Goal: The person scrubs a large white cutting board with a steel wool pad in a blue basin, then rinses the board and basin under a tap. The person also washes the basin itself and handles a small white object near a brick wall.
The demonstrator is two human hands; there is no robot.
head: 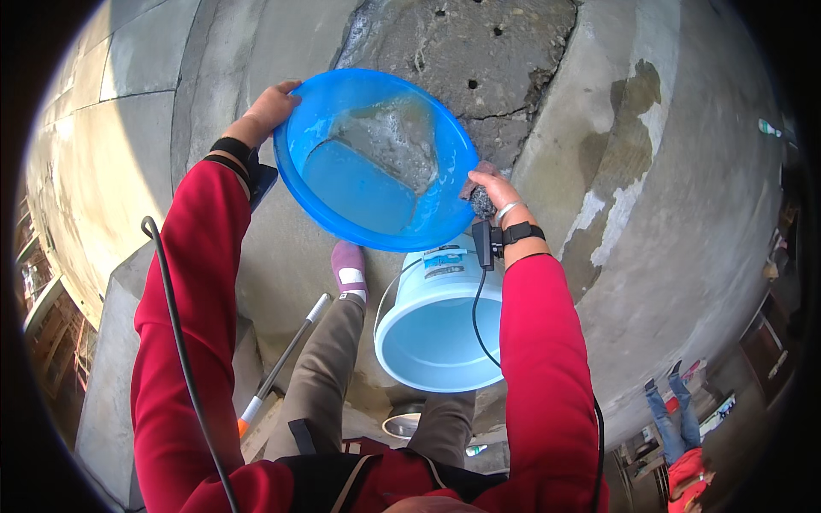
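Note:
A blue plastic basin (378,238) is held tilted in front of me, with murky, foamy water (397,138) pooled toward its far side. My left hand (272,109) grips the basin's upper left rim. On the opposite rim, my right hand (495,191) holds the basin's edge along with a reddish cloth or sponge (473,186) and a grey scouring ball (482,202). Below the basin is a light-blue plastic bucket (442,381), its mouth toward me and no contents visible inside. The basin hides part of the bucket's base.
A cracked concrete slab with drain holes (462,58) lies beyond the basin. Left of my leg leans a long grey handle (285,362). A metal bowl (404,423) sits behind the bucket. Another person in jeans (677,417) is far off at lower right.

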